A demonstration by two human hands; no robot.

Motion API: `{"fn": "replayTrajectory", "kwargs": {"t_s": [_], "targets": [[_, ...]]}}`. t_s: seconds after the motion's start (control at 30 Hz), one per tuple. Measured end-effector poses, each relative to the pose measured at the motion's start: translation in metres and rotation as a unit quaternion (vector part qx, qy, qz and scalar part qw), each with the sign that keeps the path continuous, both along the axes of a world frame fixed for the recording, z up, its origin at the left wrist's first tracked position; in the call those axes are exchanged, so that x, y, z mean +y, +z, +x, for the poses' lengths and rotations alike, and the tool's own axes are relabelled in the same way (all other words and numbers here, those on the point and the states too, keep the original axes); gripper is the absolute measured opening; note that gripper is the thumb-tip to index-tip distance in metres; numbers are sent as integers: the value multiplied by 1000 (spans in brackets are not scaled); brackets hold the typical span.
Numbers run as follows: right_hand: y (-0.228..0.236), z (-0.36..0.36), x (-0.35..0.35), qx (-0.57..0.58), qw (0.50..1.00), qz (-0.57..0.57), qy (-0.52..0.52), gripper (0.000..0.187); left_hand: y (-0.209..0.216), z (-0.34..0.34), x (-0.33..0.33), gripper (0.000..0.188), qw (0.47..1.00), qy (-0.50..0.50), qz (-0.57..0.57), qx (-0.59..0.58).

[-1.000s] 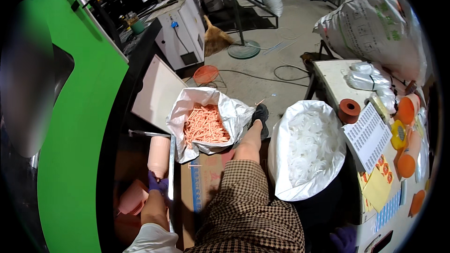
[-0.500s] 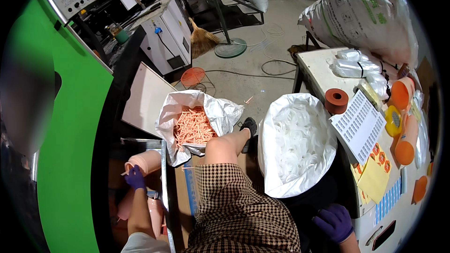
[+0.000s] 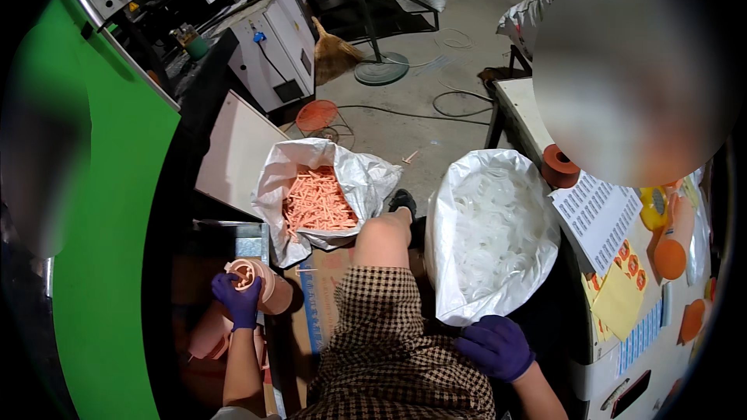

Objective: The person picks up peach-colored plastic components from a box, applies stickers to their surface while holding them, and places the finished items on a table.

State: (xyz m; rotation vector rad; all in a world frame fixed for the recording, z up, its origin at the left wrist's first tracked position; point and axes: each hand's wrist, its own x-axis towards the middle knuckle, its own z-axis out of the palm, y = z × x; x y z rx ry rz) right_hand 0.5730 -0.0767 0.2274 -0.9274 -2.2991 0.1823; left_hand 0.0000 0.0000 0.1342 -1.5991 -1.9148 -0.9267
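My left hand (image 3: pixel 237 301), in a purple glove, grips the rim of a peach-pink plastic cup-shaped container (image 3: pixel 274 294) that lies tilted with its mouth up and to the left. Below it, more pink containers (image 3: pixel 210 333) rest in a metal-edged bin (image 3: pixel 266 245). Also gloved in purple, my right hand (image 3: pixel 496 348) hovers palm down beside my thigh, just below the near edge of a white sack (image 3: pixel 459 316). Its fingers are loosely bent, with nothing seen in them. Translucent ring-shaped pieces (image 3: pixel 498 233) fill that sack.
Another white sack (image 3: pixel 373 179) holds many short pink sticks (image 3: pixel 319 201). On the right-hand table (image 3: pixel 537 120) lie a brown tape roll (image 3: pixel 560 166), a label sheet (image 3: pixel 595 214), yellow paper (image 3: pixel 621 299) and an orange-capped pink container (image 3: pixel 675 241). A green machine panel (image 3: pixel 117 187) stands left.
My left hand has raised the pink container and turned its mouth upward, shifting slightly right. My right hand has moved left from beside the table to the near edge of the sack of rings.
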Motion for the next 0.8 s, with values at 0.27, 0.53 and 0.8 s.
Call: {"fn": "replayTrajectory", "kwargs": {"t_s": [0.27,0.53,0.8], "targets": [[-7,-13,5,85,996,-6,-24,46,-8,-5,22,131,892,-211,-143,-374],[7,-133,44,124,973,-149,122,44,87,137,21,102,951,-258,-136,-99],[-16,-188,49,24,1000,3,-4,46,116,219,-16,66,955,-272,-119,-23]]}}
